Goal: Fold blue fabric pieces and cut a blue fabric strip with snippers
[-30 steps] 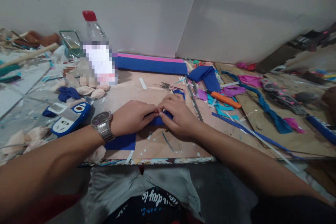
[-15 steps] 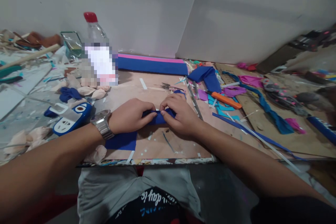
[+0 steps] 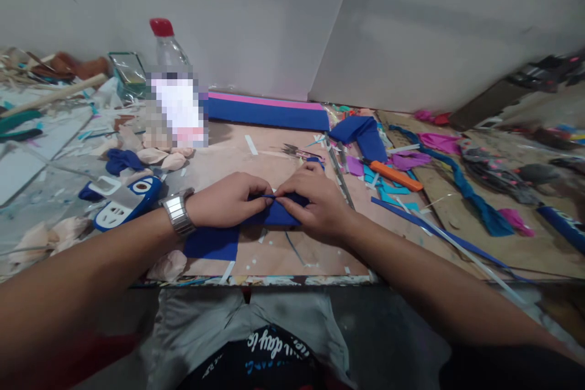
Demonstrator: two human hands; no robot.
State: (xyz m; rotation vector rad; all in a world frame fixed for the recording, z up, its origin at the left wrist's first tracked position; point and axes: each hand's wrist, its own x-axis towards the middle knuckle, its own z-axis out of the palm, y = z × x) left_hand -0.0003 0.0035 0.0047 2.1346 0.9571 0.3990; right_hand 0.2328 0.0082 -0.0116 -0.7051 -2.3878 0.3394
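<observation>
A dark blue sheet of soft material lies near the front edge of a brown work board. My left hand, with a metal watch on its wrist, pinches the sheet's upper edge. My right hand pinches the same edge right beside it, fingertips almost touching. Between the fingers the blue edge stands up as a thin fold. Most of the sheet's middle is hidden under both hands.
A clear bottle with a red cap stands at the back left. A blue and pink roll lies along the wall. An orange cutter, a metal ruler, scissors, a blue power strip and coloured scraps surround the board.
The hands stay together on the blue sheet; the fingers have shifted slightly and now pinch up a thin raised fold along its edge. The view has shifted a little.
</observation>
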